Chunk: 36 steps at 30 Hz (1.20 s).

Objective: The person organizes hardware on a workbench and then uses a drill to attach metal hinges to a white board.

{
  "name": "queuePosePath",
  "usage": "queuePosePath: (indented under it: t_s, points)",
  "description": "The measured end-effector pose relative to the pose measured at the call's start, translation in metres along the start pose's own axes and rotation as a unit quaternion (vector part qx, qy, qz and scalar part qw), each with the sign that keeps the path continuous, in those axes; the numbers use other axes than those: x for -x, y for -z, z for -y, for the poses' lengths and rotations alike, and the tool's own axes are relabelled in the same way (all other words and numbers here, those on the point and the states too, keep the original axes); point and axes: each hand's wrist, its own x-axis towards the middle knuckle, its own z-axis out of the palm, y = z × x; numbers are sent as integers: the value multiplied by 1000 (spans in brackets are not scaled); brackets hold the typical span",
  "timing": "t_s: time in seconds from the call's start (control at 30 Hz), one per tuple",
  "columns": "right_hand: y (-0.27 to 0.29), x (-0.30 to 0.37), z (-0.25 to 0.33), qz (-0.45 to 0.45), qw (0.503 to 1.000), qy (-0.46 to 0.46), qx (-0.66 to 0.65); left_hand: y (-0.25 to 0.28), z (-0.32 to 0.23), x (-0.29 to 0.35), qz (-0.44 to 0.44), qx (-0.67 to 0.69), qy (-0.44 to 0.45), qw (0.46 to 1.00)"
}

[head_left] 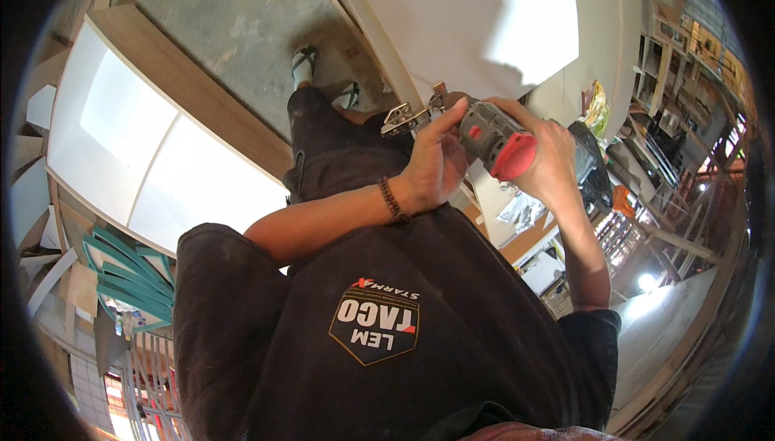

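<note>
My right hand point(550, 154) is wrapped round a grey power drill point(488, 136) with a red rear cap, in front of my body. At the drill's front my left hand point(436, 158) closes in, its thumb stretched along the nose and its other fingers largely hidden. A metal cabinet hinge point(402, 121) sticks out just beside my left thumb, close to the edge of a large white panel point(452, 25). The drill's tip is hidden by my left hand, so I cannot tell whether it touches the hinge.
A white-lined cabinet box point(153, 150) with a brown edge lies at the left. Several green-edged pieces point(133, 280) are stacked beyond it. Below lies a concrete floor point(218, 13) near my sandalled feet. A black bag point(593, 171) and clutter stand right of the drill.
</note>
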Motion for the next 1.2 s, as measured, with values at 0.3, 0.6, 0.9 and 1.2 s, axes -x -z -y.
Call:
queuePosePath:
  t_s: [0.3,0.6,0.9,1.2]
  points:
    - [3,5,-14,-35,997,65,-17,6,4,16,-104,-146,4,984]
    - [-36,112,-106,-318,898,-16,-302,31,23,-14,-8,-570,96,816]
    - [-197,247,-207,-573,497,-270,-594,75,115,-116,231,-911,-179,292]
    - [-345,299,-205,-527,368,-352,-680,108,182,-144,270,-950,-136,79]
